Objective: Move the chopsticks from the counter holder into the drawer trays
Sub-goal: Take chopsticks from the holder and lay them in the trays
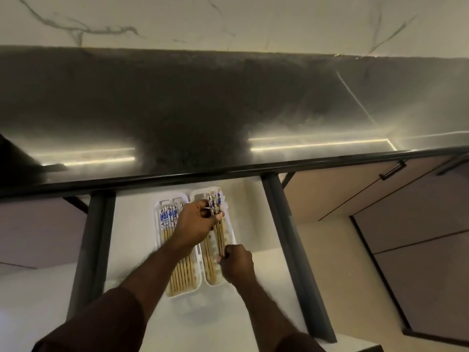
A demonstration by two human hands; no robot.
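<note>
A: Left side first. What is noted?

B: An open drawer (pixel 142 250) is seen under a dark counter (pixel 177 110). Two white trays lie side by side in it. The left tray (pixel 157 224) is filled with a row of chopsticks (pixel 167 219), patterned ends away from the person.

A: And the left hand (pixel 195 224)?

B: It is held over the gap between the trays. Its fingers are clamped on a small bundle (pixel 215 207) just below the patterned tops.

A: The bundle's position?

B: It is held tilted above the right tray (pixel 229 224), tops toward the counter. A few chopsticks are already laid in that tray, beneath the bundle.

A: The right hand (pixel 237 262)?

B: Its fingers are closed around the bundle's plain lower ends, at the tray's near right side.

A: Further right?

B: Cabinet doors (pixel 380 199) with dark handles are seen. No holder is caught in view.
</note>
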